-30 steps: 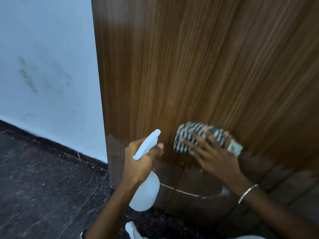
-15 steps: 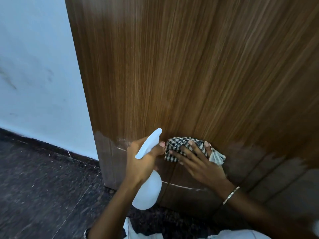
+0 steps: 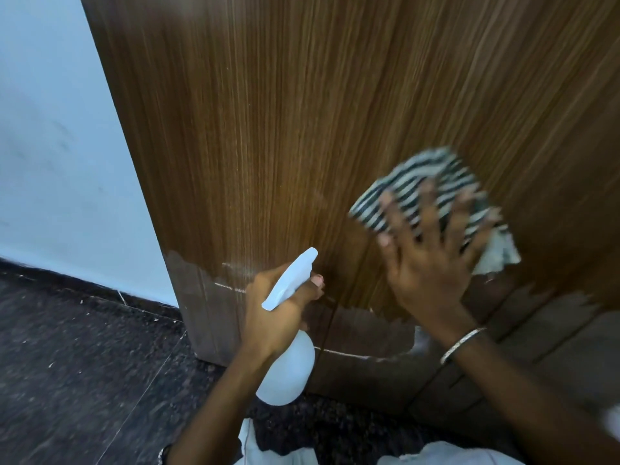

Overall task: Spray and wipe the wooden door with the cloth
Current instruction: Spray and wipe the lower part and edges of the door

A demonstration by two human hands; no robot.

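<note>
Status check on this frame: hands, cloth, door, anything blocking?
Left hand grips spray bottle. Right hand flat, pressing checked cloth against wooden door. Nothing blocking the wipe.

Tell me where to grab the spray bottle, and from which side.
At the narrow neck under the trigger head of the spray bottle, coming from behind, away from the wooden door: the nozzle points at the door, the body widens below. The left hand grips it there.
</note>
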